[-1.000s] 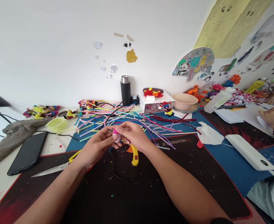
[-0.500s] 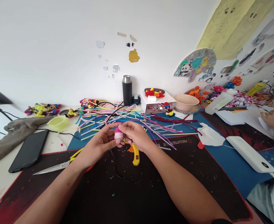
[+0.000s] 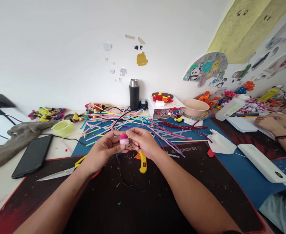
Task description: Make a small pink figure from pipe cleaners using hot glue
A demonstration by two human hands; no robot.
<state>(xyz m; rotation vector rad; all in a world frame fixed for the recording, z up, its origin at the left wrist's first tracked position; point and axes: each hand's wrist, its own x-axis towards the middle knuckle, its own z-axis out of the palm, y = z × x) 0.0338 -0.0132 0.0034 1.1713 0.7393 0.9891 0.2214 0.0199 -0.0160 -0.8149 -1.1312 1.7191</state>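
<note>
My left hand point(image 3: 103, 150) and my right hand point(image 3: 143, 141) meet above the black desk mat point(image 3: 138, 208). Between their fingertips sits a small pink fuzzy coil point(image 3: 123, 140), dark pink on top and pale pink below. Both hands pinch it, fingers closed round it. A thin black wire point(image 3: 133, 187) loops on the mat below the hands. A yellow and orange utility knife point(image 3: 142, 163) lies just under my right hand. Scissors point(image 3: 60, 173) with yellow handles lie by my left wrist.
A heap of coloured pipe cleaners point(image 3: 135, 125) covers the blue mat behind the hands. A black phone point(image 3: 32, 156) lies left, a black flask point(image 3: 134, 94), white box point(image 3: 165, 109) and beige bowl point(image 3: 195, 107) stand at the back. Another person's hand point(image 3: 271, 123) and a white power bank point(image 3: 263, 162) are at right.
My hands have turned the pink coil slightly, keeping hold of it. The other person's hand at right has shifted left across the white papers.
</note>
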